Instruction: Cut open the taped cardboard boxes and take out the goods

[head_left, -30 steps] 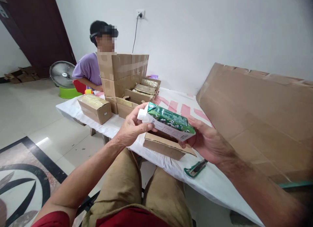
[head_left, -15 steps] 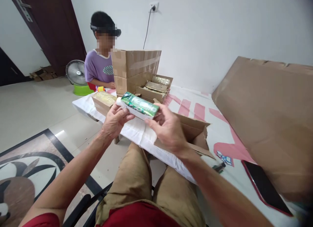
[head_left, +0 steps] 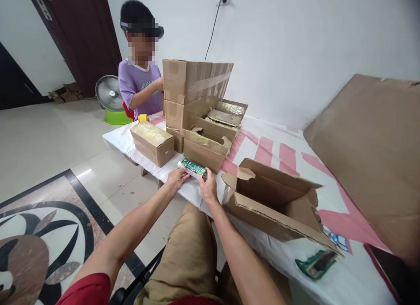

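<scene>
A green and white drink carton (head_left: pixel 193 168) lies on its side near the table's front edge. My left hand (head_left: pixel 176 180) grips its capped end and my right hand (head_left: pixel 207 187) holds the other end. The carton rests just in front of a small sealed cardboard box (head_left: pixel 204 150). To the right of my hands an open, empty cardboard box (head_left: pixel 275 204) lies with its flaps spread.
A white cloth with pink stripes covers the table (head_left: pixel 288 165). A taped box (head_left: pixel 152 143) and a stack of boxes (head_left: pixel 193 92) stand further back, where another person (head_left: pixel 141 84) works. A large cardboard sheet (head_left: pixel 370 152) leans at right. A green tool (head_left: pixel 316 264) lies near the edge.
Both hands have lowered the carton from mid-air and moved it forward, down onto the table by the small box. The view has tilted, showing the open box fully.
</scene>
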`<action>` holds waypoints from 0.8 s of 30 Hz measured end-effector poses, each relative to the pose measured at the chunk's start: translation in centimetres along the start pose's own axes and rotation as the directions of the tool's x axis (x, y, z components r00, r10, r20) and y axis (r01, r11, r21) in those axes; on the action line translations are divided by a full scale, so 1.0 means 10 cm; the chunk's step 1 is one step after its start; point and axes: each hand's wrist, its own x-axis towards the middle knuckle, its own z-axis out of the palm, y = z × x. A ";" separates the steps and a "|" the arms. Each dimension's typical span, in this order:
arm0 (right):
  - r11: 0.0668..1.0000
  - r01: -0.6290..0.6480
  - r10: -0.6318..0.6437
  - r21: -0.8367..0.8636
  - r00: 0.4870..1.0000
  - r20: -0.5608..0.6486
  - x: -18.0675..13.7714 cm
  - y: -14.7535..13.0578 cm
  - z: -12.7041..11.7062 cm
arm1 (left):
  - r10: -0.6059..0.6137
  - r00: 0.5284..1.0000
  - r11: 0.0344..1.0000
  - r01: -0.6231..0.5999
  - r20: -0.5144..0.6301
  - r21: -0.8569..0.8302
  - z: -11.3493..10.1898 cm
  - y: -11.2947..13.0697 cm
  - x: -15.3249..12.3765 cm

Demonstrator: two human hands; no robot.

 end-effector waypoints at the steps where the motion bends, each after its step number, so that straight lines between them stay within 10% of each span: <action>1: 1.000 -0.007 0.007 -0.009 1.000 -0.015 0.06 0.05 0.04 | -0.005 1.000 1.000 0.005 -0.007 0.021 0.05 0.00 0.07; 24: 0.989 -0.019 0.025 -0.144 0.999 0.037 -0.08 0.04 -0.03 | 0.103 0.992 0.972 -0.115 0.068 0.203 0.26 -0.10 0.15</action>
